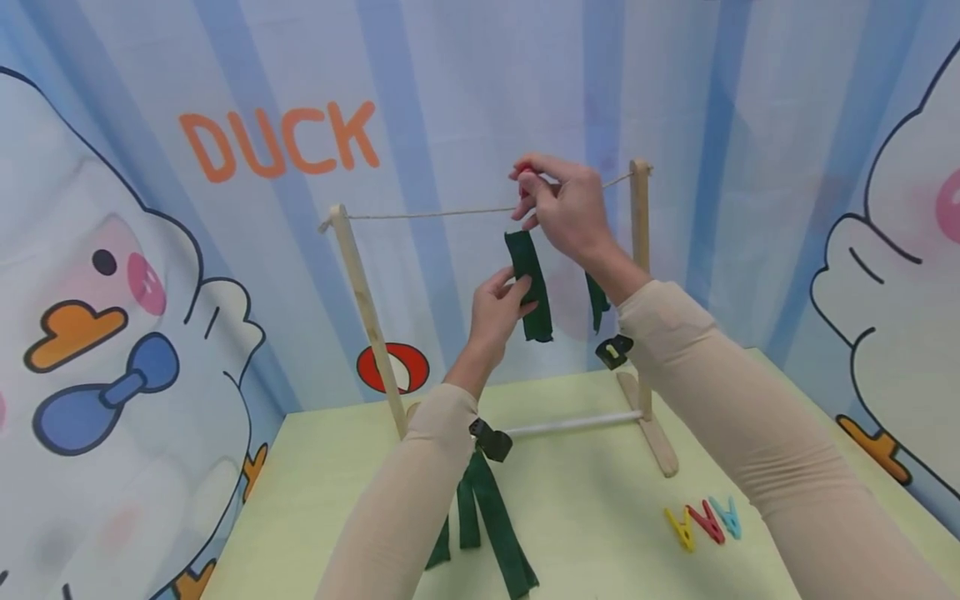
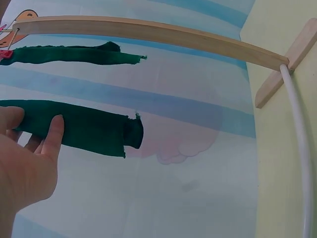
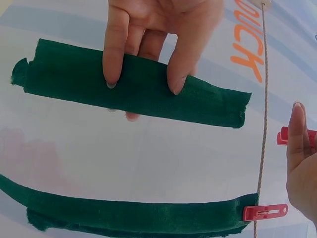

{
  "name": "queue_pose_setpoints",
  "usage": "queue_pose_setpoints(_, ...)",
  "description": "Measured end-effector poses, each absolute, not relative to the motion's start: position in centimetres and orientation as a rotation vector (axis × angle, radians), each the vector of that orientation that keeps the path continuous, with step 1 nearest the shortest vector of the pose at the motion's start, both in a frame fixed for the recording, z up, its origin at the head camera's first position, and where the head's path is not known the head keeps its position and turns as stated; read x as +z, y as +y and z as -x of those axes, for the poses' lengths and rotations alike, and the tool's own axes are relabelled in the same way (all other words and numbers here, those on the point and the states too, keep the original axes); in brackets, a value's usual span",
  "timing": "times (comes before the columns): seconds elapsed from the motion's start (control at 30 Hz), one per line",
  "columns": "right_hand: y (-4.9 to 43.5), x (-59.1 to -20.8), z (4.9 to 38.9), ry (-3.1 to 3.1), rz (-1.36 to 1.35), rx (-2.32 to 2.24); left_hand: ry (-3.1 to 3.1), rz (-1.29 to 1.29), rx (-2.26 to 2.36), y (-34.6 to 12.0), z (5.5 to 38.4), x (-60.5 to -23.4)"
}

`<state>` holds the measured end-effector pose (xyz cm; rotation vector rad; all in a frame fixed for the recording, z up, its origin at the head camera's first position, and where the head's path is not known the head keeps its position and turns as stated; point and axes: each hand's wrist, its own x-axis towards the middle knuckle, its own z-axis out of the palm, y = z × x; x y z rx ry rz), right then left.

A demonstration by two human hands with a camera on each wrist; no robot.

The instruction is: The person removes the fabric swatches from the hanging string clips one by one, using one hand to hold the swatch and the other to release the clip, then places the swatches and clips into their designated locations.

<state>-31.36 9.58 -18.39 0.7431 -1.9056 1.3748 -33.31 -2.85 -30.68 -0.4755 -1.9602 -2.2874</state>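
My left hand pinches a green cloth strip between thumb and fingers. The strip stands roughly upright just under the rope, its top end apart from it in the right wrist view. Above it, my right hand holds a red clothespin by the rope; the fingers hide most of the pin. A second green strip hangs from the rope farther right, clipped by another red clothespin. In the head view my right forearm partly covers that hung strip.
The rope runs between a left wooden post and a right wooden post, with a white rod low between them. More green strips lie on the table. Yellow, red and blue clothespins lie at right.
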Motion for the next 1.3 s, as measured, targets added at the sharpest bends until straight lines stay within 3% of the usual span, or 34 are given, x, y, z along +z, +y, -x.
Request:
queue_pose_setpoints(0.83,16.4,-19.9,29.9,-1.976,-0.583,1.231,-1.987,0.508,-2.311,-3.0,32.1,-31.7)
queue_pose_setpoints(1.3,20.3,-23.9,28.8,-1.976,-0.574,1.179,-1.968,0.420,-2.376,-4.1,31.0,-33.5)
